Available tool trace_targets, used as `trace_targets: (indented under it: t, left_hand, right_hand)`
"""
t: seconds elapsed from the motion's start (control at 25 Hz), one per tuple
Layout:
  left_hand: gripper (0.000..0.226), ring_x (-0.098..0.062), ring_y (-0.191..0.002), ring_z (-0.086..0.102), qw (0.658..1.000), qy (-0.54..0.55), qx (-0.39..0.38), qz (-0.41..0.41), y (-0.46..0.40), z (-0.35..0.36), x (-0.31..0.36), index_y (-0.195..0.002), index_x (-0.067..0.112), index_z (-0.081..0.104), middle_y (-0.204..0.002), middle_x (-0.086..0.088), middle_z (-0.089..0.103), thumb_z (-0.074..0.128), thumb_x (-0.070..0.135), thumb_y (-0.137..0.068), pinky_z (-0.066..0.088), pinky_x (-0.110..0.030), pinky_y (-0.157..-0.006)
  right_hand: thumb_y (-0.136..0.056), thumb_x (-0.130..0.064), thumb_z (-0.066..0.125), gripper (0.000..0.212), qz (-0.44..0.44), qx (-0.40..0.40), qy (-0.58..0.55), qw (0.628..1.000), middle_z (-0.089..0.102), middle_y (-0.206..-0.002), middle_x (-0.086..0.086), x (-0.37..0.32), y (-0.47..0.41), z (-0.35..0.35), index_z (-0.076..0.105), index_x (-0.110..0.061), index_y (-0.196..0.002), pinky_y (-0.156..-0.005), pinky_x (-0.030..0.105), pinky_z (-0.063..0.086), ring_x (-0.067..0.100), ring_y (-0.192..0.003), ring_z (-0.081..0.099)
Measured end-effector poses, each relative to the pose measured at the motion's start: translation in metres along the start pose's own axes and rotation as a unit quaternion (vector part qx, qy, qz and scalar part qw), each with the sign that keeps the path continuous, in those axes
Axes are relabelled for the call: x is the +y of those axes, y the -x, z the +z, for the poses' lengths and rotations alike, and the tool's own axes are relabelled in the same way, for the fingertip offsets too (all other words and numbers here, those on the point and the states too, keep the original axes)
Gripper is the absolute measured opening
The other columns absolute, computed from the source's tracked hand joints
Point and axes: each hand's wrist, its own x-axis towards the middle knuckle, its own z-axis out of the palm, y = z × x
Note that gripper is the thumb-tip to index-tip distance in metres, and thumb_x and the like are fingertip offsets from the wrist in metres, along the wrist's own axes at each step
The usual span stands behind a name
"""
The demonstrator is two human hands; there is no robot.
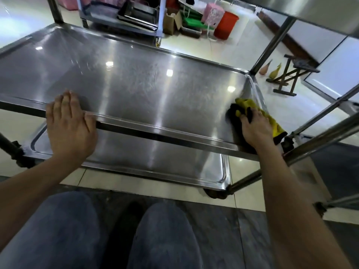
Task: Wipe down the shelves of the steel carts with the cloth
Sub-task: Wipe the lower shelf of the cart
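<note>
The right hand (pixel 254 126) has its grip clenched around the yellow and black cloth (pixel 252 109), pressing it on the middle shelf (pixel 136 84) near its right corner. The left hand (pixel 70 121) lies flat, grip released, on the shelf's front rim. A lower shelf (pixel 155 158) shows below.

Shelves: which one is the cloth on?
The middle shelf, right near corner, under the right hand. The bottom shelf below it holds no cloth.
</note>
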Motion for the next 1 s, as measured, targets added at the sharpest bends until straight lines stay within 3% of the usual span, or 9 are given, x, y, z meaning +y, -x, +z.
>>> trace_targets:
  t: [0.16,0.28,0.4,0.52,0.68,0.8,0.84,0.92,1.0]
  left_hand:
    - [0.061,-0.043,-0.146,0.028,1.000,-0.006,0.005,0.005,0.000,-0.002,0.003,-0.152,-0.006,0.026,-0.156,-0.030,0.032,0.022,0.032,-0.104,0.014,-0.051,-0.125]
    - [0.058,-0.041,-0.148,0.026,1.000,-0.016,-0.020,0.007,0.002,-0.006,0.002,-0.153,-0.005,0.023,-0.158,-0.029,0.030,0.024,0.029,-0.106,0.013,-0.051,-0.125]
    - [0.058,-0.038,-0.151,0.021,1.000,-0.017,-0.022,0.011,0.003,-0.007,0.001,-0.155,-0.003,0.021,-0.161,-0.026,0.026,0.021,0.031,-0.108,0.010,-0.049,-0.127]
    - [0.061,-0.034,-0.153,0.017,1.000,-0.024,-0.011,-0.003,0.001,-0.001,-0.001,-0.156,0.000,0.019,-0.164,-0.022,0.023,0.018,0.036,-0.107,0.007,-0.046,-0.128]
    - [0.059,-0.031,-0.154,0.018,0.998,-0.023,0.047,-0.027,0.005,0.013,-0.003,-0.157,0.004,0.021,-0.164,-0.018,0.025,0.018,0.035,-0.106,0.003,-0.039,-0.127]
    - [0.060,-0.027,-0.155,0.017,0.997,-0.014,0.059,-0.041,0.006,0.028,-0.008,-0.158,0.007,0.023,-0.165,-0.014,0.024,0.013,0.035,-0.106,0.006,-0.043,-0.128]
    - [0.059,-0.027,-0.156,0.015,0.997,0.002,0.058,-0.043,0.006,0.030,-0.010,-0.159,0.007,0.021,-0.166,-0.014,0.022,0.012,0.034,-0.107,0.008,-0.046,-0.127]
    - [0.057,-0.029,-0.157,0.011,0.995,0.043,0.085,-0.035,0.013,0.033,-0.010,-0.160,0.003,0.015,-0.168,-0.018,0.015,0.016,0.030,-0.108,0.011,-0.050,-0.126]
    - [0.060,-0.035,-0.156,0.013,0.986,0.111,0.122,0.008,0.042,0.040,-0.002,-0.157,-0.006,0.014,-0.165,-0.027,0.013,0.024,0.027,-0.107,0.017,-0.053,-0.124]
  right_hand:
    - [-0.101,-0.041,0.044,0.041,-0.058,0.091,-0.002,0.994,0.064,-0.126,0.019,-0.009,0.074,0.002,0.059,-0.009,-0.123,-0.101,0.048,0.042,0.040,-0.117,0.057]
    - [-0.100,-0.039,0.047,0.039,-0.059,0.194,0.024,0.979,0.066,-0.111,0.019,-0.021,0.114,0.012,0.062,-0.006,-0.112,-0.092,0.047,0.039,0.041,-0.105,0.057]
    - [-0.099,-0.041,0.044,0.044,-0.049,0.231,0.017,0.972,0.064,-0.108,0.020,-0.022,0.121,0.014,0.062,-0.004,-0.114,-0.089,0.046,0.034,0.040,-0.102,0.054]
    - [-0.099,-0.041,0.041,0.044,-0.057,0.237,-0.068,0.967,0.063,-0.101,0.021,-0.016,0.114,0.012,0.060,-0.002,-0.106,-0.089,0.047,0.035,0.039,-0.097,0.053]
    - [-0.101,-0.035,0.048,0.033,-0.154,0.303,-0.156,0.927,0.057,-0.099,0.015,0.003,0.151,0.030,0.059,-0.006,-0.110,-0.091,0.047,0.037,0.031,-0.096,0.049]
    - [-0.103,-0.037,0.043,0.038,-0.210,0.313,-0.173,0.910,0.053,-0.108,0.010,0.020,0.202,0.067,0.056,-0.007,-0.121,-0.090,0.043,0.036,0.030,-0.099,0.048]
    - [-0.103,-0.036,0.043,0.037,-0.188,0.298,-0.209,0.912,0.053,-0.110,0.007,0.023,0.218,0.084,0.055,-0.008,-0.123,-0.091,0.042,0.037,0.030,-0.101,0.049]
    - [-0.100,-0.036,0.046,0.038,-0.052,0.232,-0.353,0.905,0.056,-0.117,0.004,0.023,0.237,0.120,0.052,-0.011,-0.128,-0.099,0.047,0.044,0.031,-0.110,0.054]
    - [-0.099,-0.040,0.049,0.047,0.112,0.156,-0.506,0.841,0.061,-0.126,0.008,0.021,0.237,0.148,0.053,-0.009,-0.134,-0.110,0.048,0.045,0.025,-0.120,0.059]
